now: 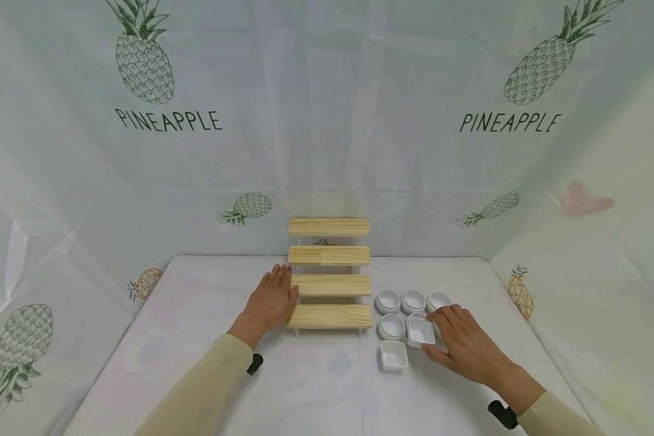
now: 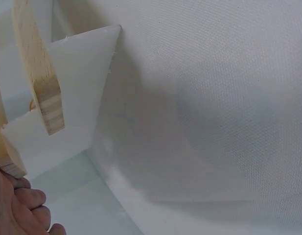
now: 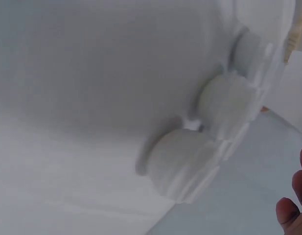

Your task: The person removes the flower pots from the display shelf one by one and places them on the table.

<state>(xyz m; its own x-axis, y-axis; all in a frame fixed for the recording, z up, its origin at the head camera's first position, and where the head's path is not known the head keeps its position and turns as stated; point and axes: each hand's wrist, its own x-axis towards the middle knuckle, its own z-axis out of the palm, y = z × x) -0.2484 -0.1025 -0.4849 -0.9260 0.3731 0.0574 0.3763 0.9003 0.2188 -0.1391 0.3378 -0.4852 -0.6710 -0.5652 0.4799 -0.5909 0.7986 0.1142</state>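
A stepped display rack (image 1: 330, 316) with pale wooden shelves and translucent side panels stands at the back middle. Beside its left edge rests my left hand (image 1: 269, 300), fingers stretched out and touching the shelf ends. The left wrist view shows fingertips (image 2: 31, 198) by a wooden shelf end (image 2: 50, 105). My right hand (image 1: 465, 342) pinches a white square dish (image 1: 421, 331) between thumb and fingers, over the group of dishes. Round white dishes (image 1: 388, 301) stand in a row behind it, partly covered by the hand at the right. Another square dish (image 1: 395, 355) sits in front.
Right of the rack, another round dish (image 1: 392, 327) stands close to the held one. A white cloth covers the table (image 1: 316, 387). Pineapple-printed curtain (image 1: 327, 121) hangs behind and at both sides. Round dishes (image 3: 182, 166) fill the middle of the right wrist view.
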